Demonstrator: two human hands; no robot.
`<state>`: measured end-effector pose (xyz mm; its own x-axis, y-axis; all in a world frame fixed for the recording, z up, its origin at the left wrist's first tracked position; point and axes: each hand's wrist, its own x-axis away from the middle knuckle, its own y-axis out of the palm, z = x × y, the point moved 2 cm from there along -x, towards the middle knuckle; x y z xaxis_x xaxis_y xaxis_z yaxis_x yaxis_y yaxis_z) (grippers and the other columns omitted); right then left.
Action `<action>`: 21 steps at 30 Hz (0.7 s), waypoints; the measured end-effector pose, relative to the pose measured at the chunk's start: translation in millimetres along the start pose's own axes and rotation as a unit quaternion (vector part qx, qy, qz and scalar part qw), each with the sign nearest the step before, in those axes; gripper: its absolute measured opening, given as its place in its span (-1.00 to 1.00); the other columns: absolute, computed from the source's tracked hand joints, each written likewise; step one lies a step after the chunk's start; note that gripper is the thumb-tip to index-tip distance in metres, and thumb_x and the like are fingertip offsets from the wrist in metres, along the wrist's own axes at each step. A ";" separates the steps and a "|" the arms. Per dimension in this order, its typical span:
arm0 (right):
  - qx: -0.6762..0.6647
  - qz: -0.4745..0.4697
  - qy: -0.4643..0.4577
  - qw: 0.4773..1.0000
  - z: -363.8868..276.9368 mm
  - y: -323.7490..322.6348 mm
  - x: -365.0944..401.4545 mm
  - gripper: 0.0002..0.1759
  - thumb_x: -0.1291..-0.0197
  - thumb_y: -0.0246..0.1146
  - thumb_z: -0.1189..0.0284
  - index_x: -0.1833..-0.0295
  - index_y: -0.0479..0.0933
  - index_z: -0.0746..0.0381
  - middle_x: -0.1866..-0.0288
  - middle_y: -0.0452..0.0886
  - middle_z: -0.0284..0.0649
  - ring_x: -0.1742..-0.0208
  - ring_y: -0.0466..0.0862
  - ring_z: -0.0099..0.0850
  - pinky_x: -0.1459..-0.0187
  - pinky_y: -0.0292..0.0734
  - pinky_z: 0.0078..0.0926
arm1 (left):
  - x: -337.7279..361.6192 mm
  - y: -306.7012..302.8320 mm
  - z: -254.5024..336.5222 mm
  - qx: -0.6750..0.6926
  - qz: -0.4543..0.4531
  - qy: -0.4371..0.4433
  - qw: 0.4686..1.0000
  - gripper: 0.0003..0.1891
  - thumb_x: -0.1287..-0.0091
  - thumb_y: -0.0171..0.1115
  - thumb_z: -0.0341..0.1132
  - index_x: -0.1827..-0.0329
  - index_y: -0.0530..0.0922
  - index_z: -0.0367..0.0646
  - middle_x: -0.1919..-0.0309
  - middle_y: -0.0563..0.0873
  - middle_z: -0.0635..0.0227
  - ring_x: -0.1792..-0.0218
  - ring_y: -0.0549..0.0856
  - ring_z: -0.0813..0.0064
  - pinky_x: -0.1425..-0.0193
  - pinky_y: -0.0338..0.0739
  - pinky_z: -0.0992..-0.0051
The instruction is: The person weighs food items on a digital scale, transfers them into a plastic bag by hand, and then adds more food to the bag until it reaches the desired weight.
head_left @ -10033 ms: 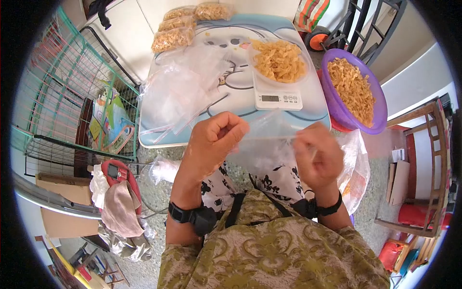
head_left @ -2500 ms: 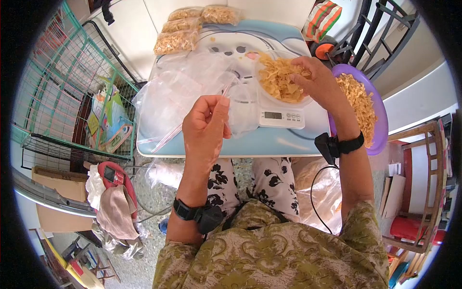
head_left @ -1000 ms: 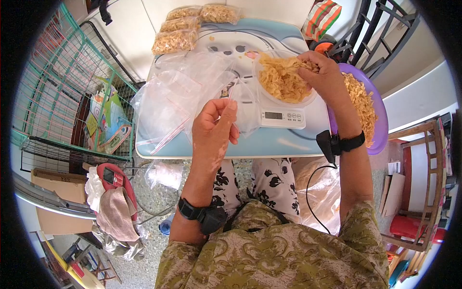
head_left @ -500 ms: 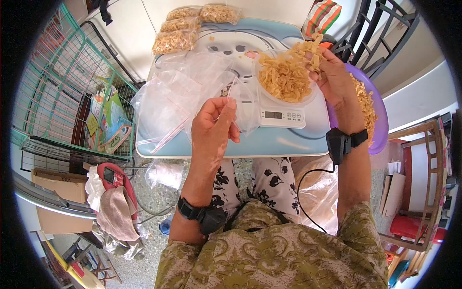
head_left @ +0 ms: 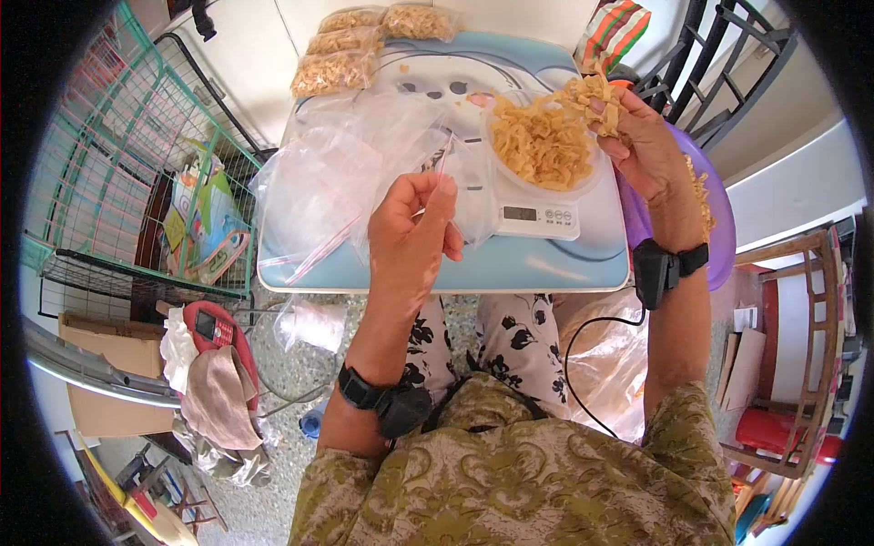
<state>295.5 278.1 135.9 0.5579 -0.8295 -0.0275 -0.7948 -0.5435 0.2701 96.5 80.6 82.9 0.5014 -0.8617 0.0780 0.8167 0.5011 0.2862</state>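
My left hand (head_left: 410, 223) pinches the edge of a clear zip-lock bag (head_left: 471, 207) between thumb and fingers. Pale yellow dried strips (head_left: 596, 98) are gripped in my right hand (head_left: 645, 150), over the right rim of a clear plastic bowl (head_left: 551, 189). More of these strips (head_left: 539, 141) fill the bowl. It sits on a white digital scale (head_left: 566, 227), whose display digits are too faint to read. Under and beyond my right wrist, a purple basin (head_left: 725, 223) holds further strips, partly hidden by the arm.
Several empty clear bags (head_left: 314, 182) lie spread over the left of the table (head_left: 537, 273). Filled bags of strips (head_left: 335, 71) are stacked at the back left. A green wire cage (head_left: 100, 182) stands at left, a dark metal rack (head_left: 719, 55) at the back right.
My right hand has shifted slightly right with the strips, the basin's contents now more covered by the arm. My left hand rose a little, still on the bag.
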 end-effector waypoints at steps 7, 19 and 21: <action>0.010 -0.036 0.027 0.999 -4.1 15.5 12.1 -0.74 -0.25 0.30 0.54 -0.05 0.55 0.23 0.19 0.65 -0.41 0.45 0.47 -0.79 0.62 0.19 -0.82 | 0.7 2.9 2.2 -0.032 0.002 0.012 0.999 -0.71 -0.41 0.25 -0.17 0.09 0.52 -0.25 0.48 0.53 0.49 0.64 0.53 0.68 0.61 0.45 0.63; 0.392 -0.112 -0.164 0.898 -5.2 92.0 48.2 -0.74 -0.11 0.35 0.45 0.09 0.59 0.32 0.40 0.59 -0.36 0.39 0.52 -0.66 0.40 0.42 -0.64 | 6.6 14.2 7.5 -0.084 -0.003 0.054 0.995 -0.73 -0.42 0.23 -0.24 0.03 0.52 -0.29 0.38 0.57 0.40 0.63 0.54 0.69 0.62 0.43 0.65; 0.390 -0.099 -0.143 0.904 -1.1 100.9 52.0 -0.72 -0.10 0.34 0.45 0.09 0.57 0.35 0.40 0.59 -0.31 0.39 0.53 -0.62 0.36 0.44 -0.60 | 8.6 16.3 9.5 -0.114 -0.007 0.070 0.991 -0.75 -0.44 0.18 -0.30 -0.02 0.50 -0.31 0.37 0.57 0.40 0.61 0.55 0.69 0.60 0.44 0.67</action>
<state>244.5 180.3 162.8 0.7123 -0.6443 -0.2785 -0.6747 -0.5189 -0.5249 111.4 80.6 97.3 0.5104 -0.8577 -0.0617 0.8597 0.5072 0.0612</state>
